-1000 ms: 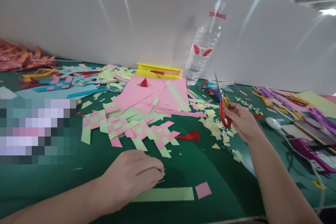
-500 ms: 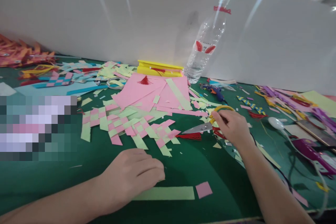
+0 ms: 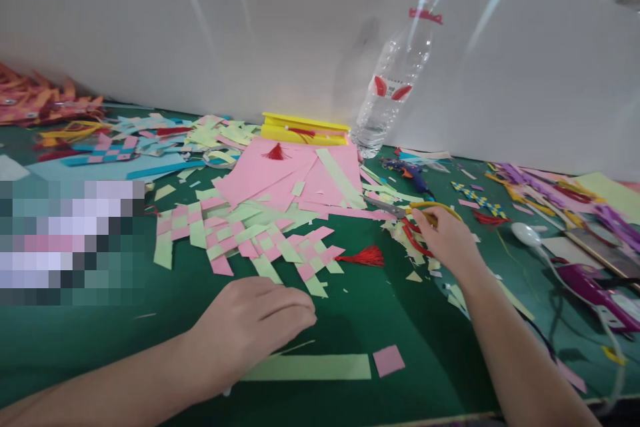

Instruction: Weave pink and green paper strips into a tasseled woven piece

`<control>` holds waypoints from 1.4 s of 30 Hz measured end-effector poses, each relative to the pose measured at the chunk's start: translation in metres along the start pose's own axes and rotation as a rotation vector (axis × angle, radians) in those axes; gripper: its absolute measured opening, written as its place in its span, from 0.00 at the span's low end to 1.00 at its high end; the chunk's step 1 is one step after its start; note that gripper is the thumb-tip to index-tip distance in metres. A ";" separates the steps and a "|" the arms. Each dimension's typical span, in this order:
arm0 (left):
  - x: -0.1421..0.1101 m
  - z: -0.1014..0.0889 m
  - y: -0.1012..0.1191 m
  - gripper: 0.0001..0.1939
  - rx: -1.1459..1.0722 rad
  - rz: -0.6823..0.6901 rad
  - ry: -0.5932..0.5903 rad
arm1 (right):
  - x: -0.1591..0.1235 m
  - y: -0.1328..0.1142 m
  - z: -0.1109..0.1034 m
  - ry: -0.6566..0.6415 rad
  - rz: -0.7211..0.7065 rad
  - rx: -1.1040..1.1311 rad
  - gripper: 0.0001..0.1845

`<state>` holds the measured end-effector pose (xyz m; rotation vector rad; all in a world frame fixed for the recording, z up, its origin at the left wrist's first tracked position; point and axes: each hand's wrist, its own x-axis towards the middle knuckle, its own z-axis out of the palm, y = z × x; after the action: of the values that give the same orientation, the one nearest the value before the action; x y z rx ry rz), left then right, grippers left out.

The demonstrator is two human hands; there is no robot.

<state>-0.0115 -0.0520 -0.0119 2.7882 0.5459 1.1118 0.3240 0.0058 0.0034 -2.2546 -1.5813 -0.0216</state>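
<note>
My left hand (image 3: 257, 323) hovers over the front of the table with its fingers curled together; what they hold, if anything, is hidden. Beneath it lie a pale green paper strip (image 3: 320, 367) and a thin sliver of paper (image 3: 299, 348). A small pink paper square (image 3: 389, 361) is just right of the strip. My right hand (image 3: 453, 243) grips the yellow handle of a pair of scissors (image 3: 393, 209), whose blades point left over paper scraps. Left of that hand, a red tassel (image 3: 365, 255) touches the tip of a woven pink-and-green paper piece (image 3: 260, 243).
Pink paper sheets (image 3: 280, 173) lie before a yellow folded piece (image 3: 305, 130). A plastic bottle (image 3: 390, 90) leans by the white wall. A glue gun (image 3: 407, 172), a purple corded device (image 3: 595, 290) and paper scraps lie rightward. Orange paper work (image 3: 45, 100) sits far left.
My right hand has moved slightly right, and the scissors have swung away from the tassel toward the back. A thin paper sliver now shows under my left hand, which stays nearly in place.
</note>
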 end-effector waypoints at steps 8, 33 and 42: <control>0.003 -0.003 0.001 0.11 0.049 0.034 -0.002 | 0.004 0.005 0.008 0.067 0.017 0.050 0.20; 0.005 0.000 -0.005 0.17 0.067 -0.073 -0.095 | 0.004 0.010 -0.001 0.171 -0.251 0.057 0.14; 0.004 0.002 -0.002 0.14 0.028 -0.036 -0.110 | 0.005 0.013 0.009 -0.039 -0.386 -0.075 0.12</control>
<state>-0.0082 -0.0491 -0.0111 2.8306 0.6020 0.9437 0.3353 0.0092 -0.0078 -1.9771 -2.0437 -0.1433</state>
